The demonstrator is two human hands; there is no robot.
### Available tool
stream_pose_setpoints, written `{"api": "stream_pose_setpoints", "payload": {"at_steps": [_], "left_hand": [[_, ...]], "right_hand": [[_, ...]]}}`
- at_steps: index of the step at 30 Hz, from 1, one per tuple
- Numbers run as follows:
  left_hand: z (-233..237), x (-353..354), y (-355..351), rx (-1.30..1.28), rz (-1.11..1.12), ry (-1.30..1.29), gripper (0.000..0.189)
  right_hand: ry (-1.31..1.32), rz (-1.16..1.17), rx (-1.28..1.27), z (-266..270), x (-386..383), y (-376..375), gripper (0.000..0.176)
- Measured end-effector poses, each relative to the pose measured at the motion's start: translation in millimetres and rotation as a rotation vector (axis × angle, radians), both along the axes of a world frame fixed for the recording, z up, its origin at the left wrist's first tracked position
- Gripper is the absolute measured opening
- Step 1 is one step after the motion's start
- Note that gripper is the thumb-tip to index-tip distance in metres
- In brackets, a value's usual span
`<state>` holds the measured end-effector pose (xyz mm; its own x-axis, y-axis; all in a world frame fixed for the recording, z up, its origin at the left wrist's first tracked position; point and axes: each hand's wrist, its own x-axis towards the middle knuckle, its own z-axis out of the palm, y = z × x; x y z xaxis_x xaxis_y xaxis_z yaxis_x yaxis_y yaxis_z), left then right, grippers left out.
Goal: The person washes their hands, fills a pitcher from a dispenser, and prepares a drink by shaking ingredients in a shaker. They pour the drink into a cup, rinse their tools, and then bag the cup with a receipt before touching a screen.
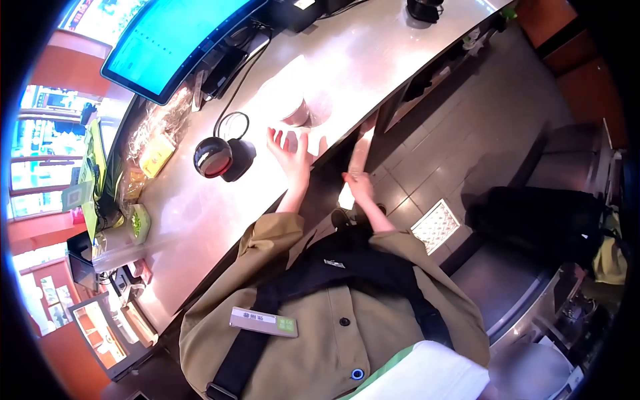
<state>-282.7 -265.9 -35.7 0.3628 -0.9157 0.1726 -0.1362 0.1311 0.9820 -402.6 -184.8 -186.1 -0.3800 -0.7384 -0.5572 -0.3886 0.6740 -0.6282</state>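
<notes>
On the pale counter [200, 247], a white cup [291, 107] stands in strong glare. My left hand [291, 157] is just on the near side of the cup, over the counter's edge, with its fingers apart and nothing in them. Below the counter's edge my right hand [361, 187] is closed at the near end of a long pale, panel-like piece [362, 148]. This piece reaches away from the hand along the underside of the counter, and I cannot tell exactly what it is.
A round black scanner [213, 158] with a cable sits left of my left hand. Behind it are a lit monitor [175, 41] and a yellow packet [157, 155] beside clear plastic wrapping. Tiled floor [427, 147] lies right of the counter, with a dark bag-like shape [530, 227] beyond.
</notes>
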Motion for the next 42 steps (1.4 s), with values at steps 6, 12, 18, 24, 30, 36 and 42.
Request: {"api": "stream_pose_setpoints", "payload": {"at_steps": [6,12,18,24,30,36,42], "left_hand": [[3,-30,-45,-0.056,0.113,-0.036,0.088],[23,-82,-70,0.032,0.239,0.046,0.07],[8,-131,-118,0.007,0.382,0.007,0.071],[0,-179,-168,-0.013,0.424,-0.069,0.076],[0,-204,-200,-0.051,0.309,-0.028,0.091],[-6,-210,-218,-0.023,0.302,-0.046,0.084],[4,-190,-215,0.112,0.109,0.076,0.06]], "right_hand": [[-0.232,0.174,-0.349,-57,-28,-10,0.051],[-0.372,-0.132,0.0,-85,-256,20,0.032],[0.148,0.025,-0.446,-36,-447,-84,0.029],[0.16,0.292,-0.917,146,-445,-274,0.063],[0.376,0.646,-1.041,202,-404,-396,0.09],[0.131,0.794,-1.144,186,-405,-441,0.092],[0.038,0.758,-1.144,194,-388,-447,0.089]]}}
